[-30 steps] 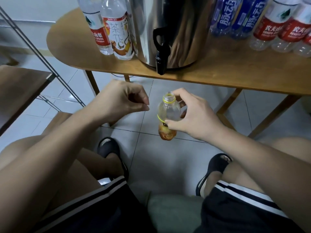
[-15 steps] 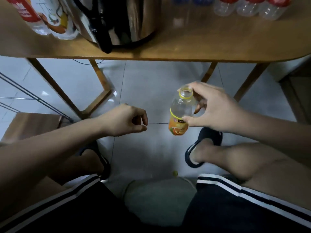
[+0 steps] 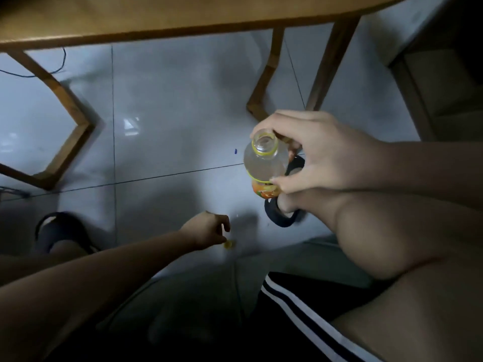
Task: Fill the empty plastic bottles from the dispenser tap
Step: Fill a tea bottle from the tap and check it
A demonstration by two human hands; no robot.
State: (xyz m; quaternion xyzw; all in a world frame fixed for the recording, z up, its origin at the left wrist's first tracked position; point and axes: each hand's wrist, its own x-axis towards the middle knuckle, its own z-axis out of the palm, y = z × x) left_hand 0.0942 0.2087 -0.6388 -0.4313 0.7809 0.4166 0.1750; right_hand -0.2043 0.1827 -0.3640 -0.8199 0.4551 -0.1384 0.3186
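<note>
- Head view: your right hand (image 3: 321, 152) holds the bottle (image 3: 264, 163) in mid-air, thumb and fingers curled round its clear upper body, above the orange label
- Bottle is upright, slightly tilted, mouth open, no cap on; looks empty
- It hangs over the floor (image 3: 170, 126), just above your right slipper (image 3: 277, 218), in front of the table (image 3: 183, 19) edge
- Changed: a second ago your left hand (image 3: 206, 231) was up beside the bottle neck with fingertips pressed together; now it's down at the floor
- Left fingertips are curled right at the small yellow cap (image 3: 228, 244) lying on the tile; can't tell if they pinch it yet or only touch it
- Changed: the camera has tipped down; the dispenser and tap were in frame a second ago, now only the table underside and legs show
- Right-hand grip on the bottle looks unchanged across the three frames
- My read: the cap dropped, and you're retrieving it, so filling is paused
- No water in this bottle yet; it's still to go under the tap
- Next needs: secure the cap, look back up, line the bottle mouth under the tap
- Risk: bottle tilting while you lean; harmless while it's empty
</note>
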